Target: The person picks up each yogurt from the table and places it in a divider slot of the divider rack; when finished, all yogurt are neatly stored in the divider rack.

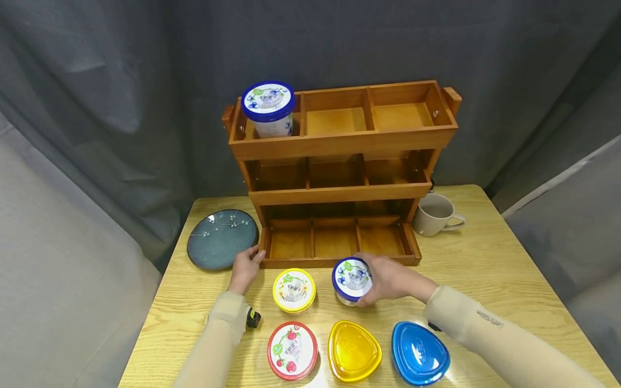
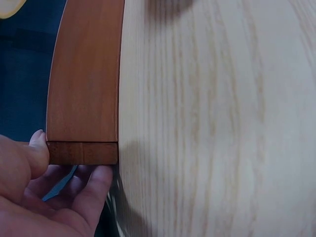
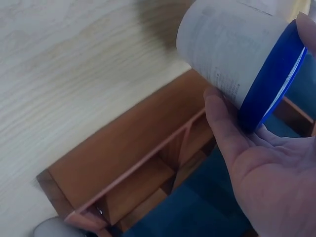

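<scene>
My right hand [image 1: 390, 277] grips a paper tub with a blue lid [image 1: 352, 277], thumb and fingers on opposite sides of its rim. The tub is in front of the wooden three-tier shelf [image 1: 301, 263]; in the right wrist view its white side [image 3: 222, 47] shows, tilted in that picture. At the shelf's lower left corner, my left hand [image 1: 245, 271] pinches the end of the bottom tier, as the left wrist view shows with the thumb on one side of the wood [image 2: 84, 153] and fingers on the other. A second blue-lidded tub [image 1: 269, 102] stands in the top tier's left compartment.
A yellow-lidded tub [image 1: 294, 291] and a red-lidded tub [image 1: 292, 351] stand between my arms, beside yellow [image 1: 354, 351] and blue [image 1: 420, 353] triangular containers. A dark plate [image 1: 220, 242] lies left of the shelf, a beige mug [image 1: 432, 215] right of it. Grey curtains hang behind.
</scene>
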